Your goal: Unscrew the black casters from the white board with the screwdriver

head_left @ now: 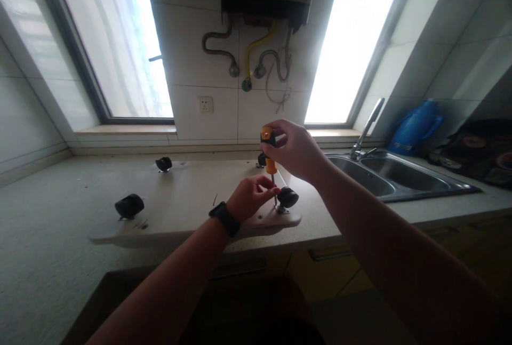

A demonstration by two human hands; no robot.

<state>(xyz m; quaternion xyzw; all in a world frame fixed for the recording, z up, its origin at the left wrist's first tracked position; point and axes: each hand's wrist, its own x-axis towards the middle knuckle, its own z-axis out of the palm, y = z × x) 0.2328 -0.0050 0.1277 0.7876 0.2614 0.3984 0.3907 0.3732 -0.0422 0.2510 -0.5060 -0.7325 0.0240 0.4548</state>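
A pale board [188, 195] lies on the counter with black caster wheels at its corners. My right hand [294, 147] grips the top of an orange and black screwdriver [270, 153] that stands upright, its tip at the mounting plate of the near right caster [287, 197]. My left hand [250, 195], with a black watch on its wrist, pinches the screwdriver's metal shaft just above the tip. Other casters sit at the near left [129, 205], far left [164, 163] and far right [261, 159].
A steel double sink [394, 174] with a tap [366, 131] lies to the right. A blue jug [414, 126] and dark items stand beyond it. Windows flank a wall heater with pipes. A socket [205, 104] is on the tiled wall. The speckled counter [44, 227] extends left.
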